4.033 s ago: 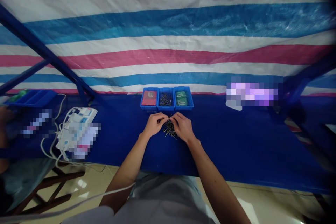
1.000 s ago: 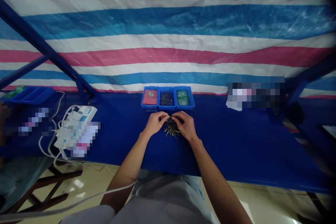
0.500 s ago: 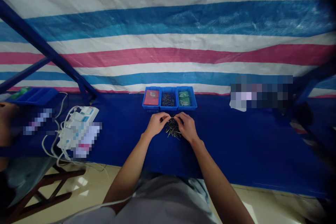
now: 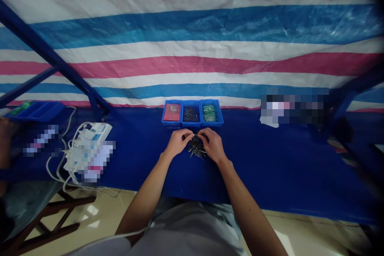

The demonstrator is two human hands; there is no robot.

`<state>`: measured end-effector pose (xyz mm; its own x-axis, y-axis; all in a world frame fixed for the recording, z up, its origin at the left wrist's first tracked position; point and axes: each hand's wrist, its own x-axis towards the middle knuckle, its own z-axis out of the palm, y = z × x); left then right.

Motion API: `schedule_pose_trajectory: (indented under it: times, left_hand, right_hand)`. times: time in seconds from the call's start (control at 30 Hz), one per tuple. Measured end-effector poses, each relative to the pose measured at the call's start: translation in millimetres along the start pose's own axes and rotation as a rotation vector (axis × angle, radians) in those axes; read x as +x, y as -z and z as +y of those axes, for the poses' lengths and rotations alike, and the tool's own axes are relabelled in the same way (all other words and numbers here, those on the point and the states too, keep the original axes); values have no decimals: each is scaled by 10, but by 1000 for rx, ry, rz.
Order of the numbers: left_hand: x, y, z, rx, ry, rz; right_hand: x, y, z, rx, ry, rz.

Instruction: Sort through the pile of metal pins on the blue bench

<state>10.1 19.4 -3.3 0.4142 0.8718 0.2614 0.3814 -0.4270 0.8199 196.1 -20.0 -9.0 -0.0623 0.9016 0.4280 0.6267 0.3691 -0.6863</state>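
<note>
Over a small pile of screws (image 4: 197, 149) on the blue table, my two hands face each other with their fingertips close together. A thin screw (image 4: 196, 134) spans the short gap between them. My left hand (image 4: 179, 142) pinches one end between thumb and fingers. The other end sits in the pinch of my right hand (image 4: 212, 144). Just beyond my fingers stand three blue bins in a row: the left bin (image 4: 171, 122) has a red packet in it, the middle bin (image 4: 191, 123) has dark screws, and the right bin (image 4: 212, 123) has green-and-white packets.
To the left lie a white power strip (image 4: 97, 131) with cables and a blurred-out item. Farther left are a blue divided tray (image 4: 45, 113) and a co-worker's arm (image 4: 5, 140). A blurred-out object with a whitish edge (image 4: 270, 121) lies at the back right. A striped sheet (image 4: 192, 48) hangs behind.
Four seconds ago my fingertips were closer together; now the screw shows between them. Over the last second my hands have hardly moved. The co-worker's hand at the left edge has shifted.
</note>
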Motion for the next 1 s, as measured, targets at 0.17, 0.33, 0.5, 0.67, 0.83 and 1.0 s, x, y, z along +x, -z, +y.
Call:
schedule_pose_trajectory:
  times: [0.17,0.33,0.5,0.67,0.83,1.0]
  left_hand:
    - [-4,-5,-5,7,3,7]
    - [-4,-2,-11,8,-13,17]
    - [-3,-6,-13,5,-6,25]
    - [-3,-2,-9,-8,2,31]
    - [-5,2,-18,-3,7,17]
    - [-10,-4,-25,-6,12,11]
  right_hand:
    - [2,10,-14,-1,6,-16]
    - [-1,12,-18,-16,2,-28]
    - [1,6,-24,-41,3,-37]
    - [-1,11,-36,-50,9,-47]
    - [-16,10,-17,9,-3,-21]
    - [-9,12,-14,18,3,-13]
